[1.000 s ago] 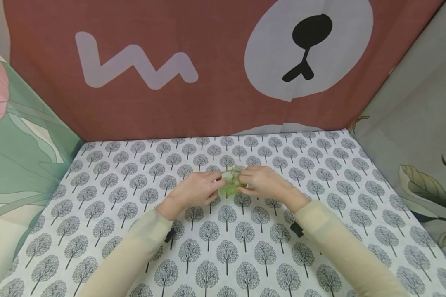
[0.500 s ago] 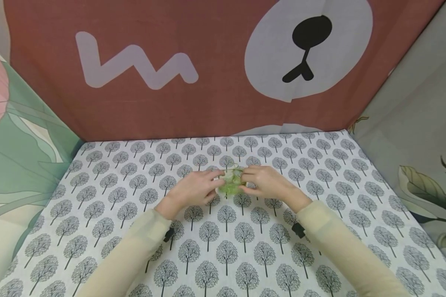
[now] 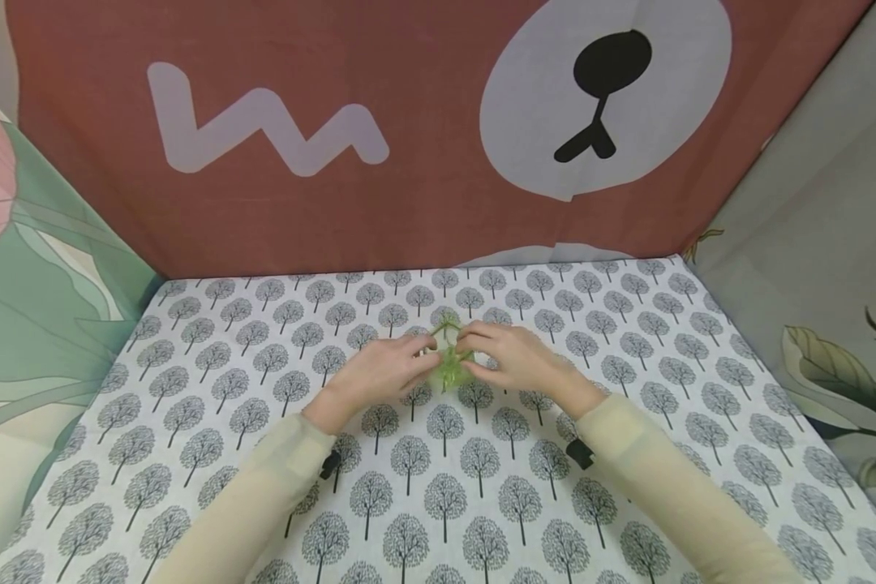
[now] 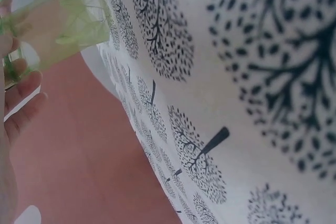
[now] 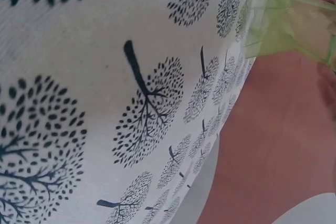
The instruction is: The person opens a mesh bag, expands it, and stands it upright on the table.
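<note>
A small sheer green drawstring pouch (image 3: pixel 448 376) hangs between the two hands, above the middle of the cloth. In the left wrist view the pouch (image 4: pixel 84 17) is see-through, with its bottom end near the cloth. Its green cord (image 3: pixel 447 325) arches up between the hands. My left hand (image 3: pixel 390 367) pinches the pouch's top from the left, thumb and fingertips together. From the right, my right hand (image 3: pixel 514 357) pinches the cord and top edge. In the right wrist view the fingers (image 5: pixel 328 90) are cut off by the frame's edge.
A white cloth with dark tree prints (image 3: pixel 409 503) covers the table. Behind it stands a red-brown fabric wall (image 3: pixel 438 211) with a cartoon face. Printed fabric walls close in the left (image 3: pixel 58 324) and right (image 3: pixel 810 243) sides.
The right hand has shifted slightly left toward the other hand, and the cord now arches higher between them. The pouch has drawn narrower. The left hand has barely moved.
</note>
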